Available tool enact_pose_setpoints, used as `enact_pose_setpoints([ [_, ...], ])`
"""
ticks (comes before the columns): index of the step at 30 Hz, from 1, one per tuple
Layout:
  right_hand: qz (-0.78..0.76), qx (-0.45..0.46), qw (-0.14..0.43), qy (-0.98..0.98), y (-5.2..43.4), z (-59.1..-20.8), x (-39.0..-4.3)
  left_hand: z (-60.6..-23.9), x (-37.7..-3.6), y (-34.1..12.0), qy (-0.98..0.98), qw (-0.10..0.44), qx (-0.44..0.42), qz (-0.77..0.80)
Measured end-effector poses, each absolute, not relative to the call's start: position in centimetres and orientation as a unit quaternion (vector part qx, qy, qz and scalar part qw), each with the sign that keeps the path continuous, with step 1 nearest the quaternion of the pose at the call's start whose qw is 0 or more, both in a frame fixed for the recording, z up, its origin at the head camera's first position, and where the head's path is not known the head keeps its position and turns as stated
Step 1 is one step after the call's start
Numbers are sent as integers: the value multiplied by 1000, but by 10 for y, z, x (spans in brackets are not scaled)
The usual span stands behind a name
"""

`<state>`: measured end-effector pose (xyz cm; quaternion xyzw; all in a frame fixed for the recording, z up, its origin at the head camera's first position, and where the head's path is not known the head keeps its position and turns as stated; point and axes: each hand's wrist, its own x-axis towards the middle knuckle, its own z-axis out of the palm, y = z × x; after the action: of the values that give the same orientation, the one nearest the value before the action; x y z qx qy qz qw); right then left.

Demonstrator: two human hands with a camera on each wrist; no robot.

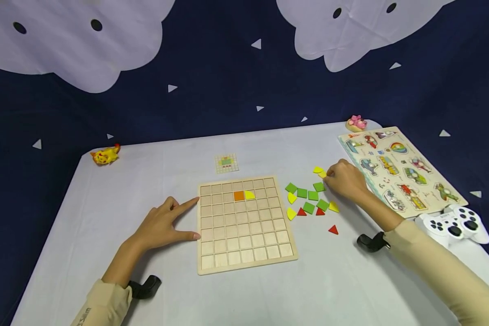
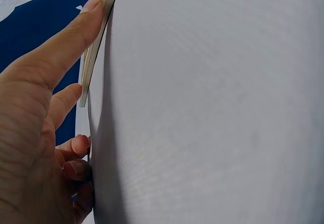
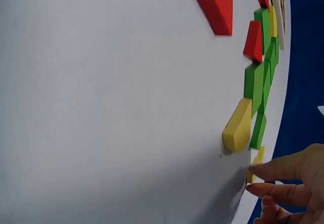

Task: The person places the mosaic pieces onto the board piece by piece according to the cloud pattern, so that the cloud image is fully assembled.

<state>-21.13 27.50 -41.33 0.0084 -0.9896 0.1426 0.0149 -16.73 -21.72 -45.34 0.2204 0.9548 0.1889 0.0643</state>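
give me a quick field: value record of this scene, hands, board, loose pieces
left hand: left hand rests open on the table, index finger and thumb touching the left edge of the wooden grid board
right hand: right hand pinches a yellow piece
board: orange square tile and yellow quarter-round tile side by side
loose pieces: green squares, red triangles

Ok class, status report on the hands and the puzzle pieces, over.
Left hand open, fingers against grid board edge. Right hand pinching a yellow piece from the loose pile. Orange square already on board. Nothing blocking.
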Motion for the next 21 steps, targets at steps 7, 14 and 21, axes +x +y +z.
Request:
enact_pose_setpoints([
  [7, 152, 12, 20, -988, 281, -415, -214, -453, -167, -217, 955, 63, 219, 191],
  [14, 147, 19, 40, -988, 279, -420, -216, -452, -166, -217, 954, 64, 220, 192],
  [21, 145, 8, 45, -988, 279, -423, -218, -452, -167, -216, 955, 69, 216, 192],
])
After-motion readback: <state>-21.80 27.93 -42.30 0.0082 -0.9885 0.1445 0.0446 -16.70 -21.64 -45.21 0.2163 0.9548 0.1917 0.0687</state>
